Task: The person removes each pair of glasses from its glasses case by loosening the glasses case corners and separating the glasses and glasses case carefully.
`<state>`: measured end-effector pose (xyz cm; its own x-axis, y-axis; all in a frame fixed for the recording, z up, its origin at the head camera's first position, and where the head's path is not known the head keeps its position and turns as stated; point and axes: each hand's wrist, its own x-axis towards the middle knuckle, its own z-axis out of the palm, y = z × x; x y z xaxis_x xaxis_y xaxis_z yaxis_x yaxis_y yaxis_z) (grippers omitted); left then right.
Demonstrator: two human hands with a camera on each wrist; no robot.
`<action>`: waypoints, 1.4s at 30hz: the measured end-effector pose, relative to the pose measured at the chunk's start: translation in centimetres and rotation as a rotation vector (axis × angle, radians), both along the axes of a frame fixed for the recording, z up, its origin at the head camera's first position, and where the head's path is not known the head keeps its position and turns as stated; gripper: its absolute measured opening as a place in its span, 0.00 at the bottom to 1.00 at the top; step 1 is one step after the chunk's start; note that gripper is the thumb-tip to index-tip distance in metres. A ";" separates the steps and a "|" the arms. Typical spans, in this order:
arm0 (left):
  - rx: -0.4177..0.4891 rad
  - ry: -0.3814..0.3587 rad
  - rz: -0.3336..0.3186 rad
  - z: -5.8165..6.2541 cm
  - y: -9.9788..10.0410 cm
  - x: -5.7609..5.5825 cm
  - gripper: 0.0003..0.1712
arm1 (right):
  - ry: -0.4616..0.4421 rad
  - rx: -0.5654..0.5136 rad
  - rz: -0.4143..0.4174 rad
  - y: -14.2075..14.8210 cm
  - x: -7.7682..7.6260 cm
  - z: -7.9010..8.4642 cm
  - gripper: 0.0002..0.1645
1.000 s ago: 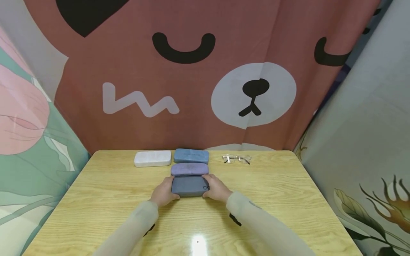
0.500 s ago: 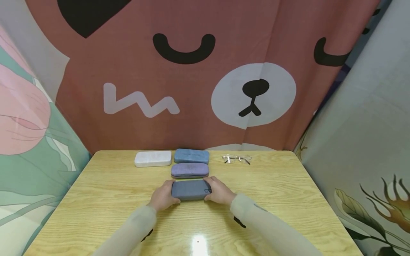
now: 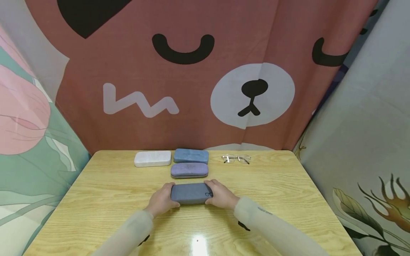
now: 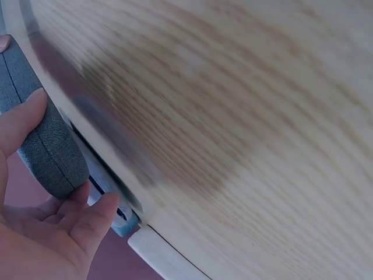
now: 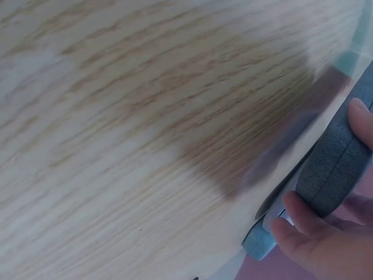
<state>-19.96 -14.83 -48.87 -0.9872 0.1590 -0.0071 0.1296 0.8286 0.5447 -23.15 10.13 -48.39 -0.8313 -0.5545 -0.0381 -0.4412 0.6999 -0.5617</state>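
A dark grey glasses case (image 3: 189, 193), printed with a small glasses mark at its right end, is held between both hands. My left hand (image 3: 160, 200) grips its left end and my right hand (image 3: 223, 195) its right end, thumbs on the near side. Both wrist views show the closed lid seam and a gap between this case and the tabletop, so it is raised off the wood. Beyond it, apart from the hands, lies a purple glasses case (image 3: 189, 170), directly in front of a blue glasses case (image 3: 191, 155).
The wooden table (image 3: 105, 199) ends at a curtain (image 3: 192, 124) behind. A white glasses case (image 3: 152, 158) lies left of the blue one, near the back edge. To the right rests a pair of clear-lensed glasses (image 3: 236, 159). Patterned cloth hangs on both sides.
Both hands have drawn the grey case toward the person, away from the purple case. A strip of table now shows between the two cases. The other cases and the glasses have stayed put.
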 end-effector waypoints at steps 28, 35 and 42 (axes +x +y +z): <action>0.047 0.003 -0.023 0.0 -0.1 4.0 0.46 | 0.035 0.042 0.048 0.9 3.8 0.2 0.44; 0.066 0.009 -0.027 -0.2 0.3 4.7 0.46 | 0.065 0.053 0.051 1.3 4.5 -0.1 0.46; 0.073 0.008 -0.033 -0.4 0.4 5.1 0.46 | 0.061 0.059 0.052 1.7 4.9 -0.3 0.45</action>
